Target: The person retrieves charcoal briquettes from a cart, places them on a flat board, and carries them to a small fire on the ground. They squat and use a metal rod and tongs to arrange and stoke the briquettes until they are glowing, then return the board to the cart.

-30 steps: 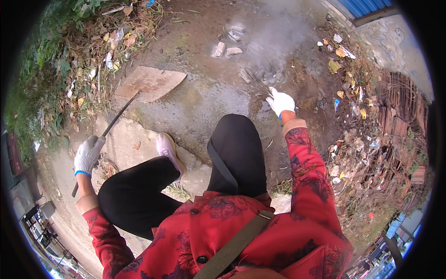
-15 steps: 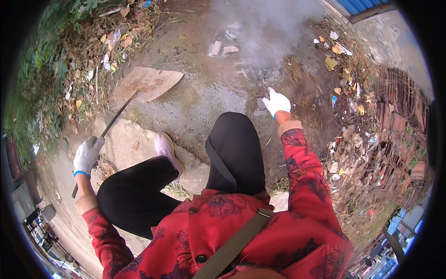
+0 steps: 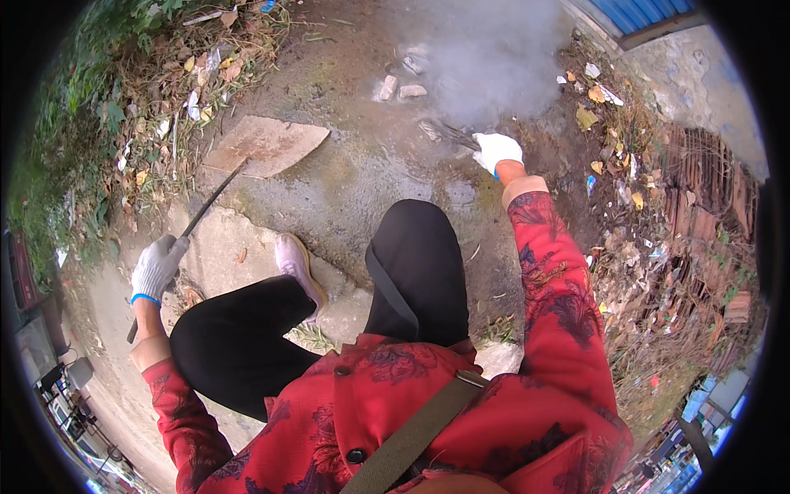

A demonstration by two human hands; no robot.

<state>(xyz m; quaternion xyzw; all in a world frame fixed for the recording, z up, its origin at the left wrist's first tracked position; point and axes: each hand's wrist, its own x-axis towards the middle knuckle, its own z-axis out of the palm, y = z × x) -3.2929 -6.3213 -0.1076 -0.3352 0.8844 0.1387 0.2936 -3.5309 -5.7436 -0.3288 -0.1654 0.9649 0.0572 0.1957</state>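
Note:
My left hand (image 3: 156, 267), in a white knit glove with a blue cuff, is closed round the thin dark handle of a flat shovel (image 3: 267, 146). Its broad, rusty blade lies on the ground ahead and to the left. Further off on the right, my gloved right hand (image 3: 498, 152) grips dark metal tongs (image 3: 457, 137), which reach leftward just above the wet ground. A greyish lump (image 3: 429, 129) lies at or near their tip; whether they pinch it, I cannot tell. Smoke or steam (image 3: 498, 74) blurs the ground beyond that hand.
Several pale blocks (image 3: 411, 91) lie beyond the tongs. Leafy plants (image 3: 82, 107) and litter border the left side. On the right are dry leaves, stacked reddish tiles (image 3: 699, 177) and a wall (image 3: 687, 70). Broken concrete (image 3: 230, 247) lies under my pink shoe (image 3: 295, 262).
My right hand has moved slightly away from me and to the right, and the tongs now lie flatter, pointing left. The smoke has shifted. My left hand and the shovel barely moved.

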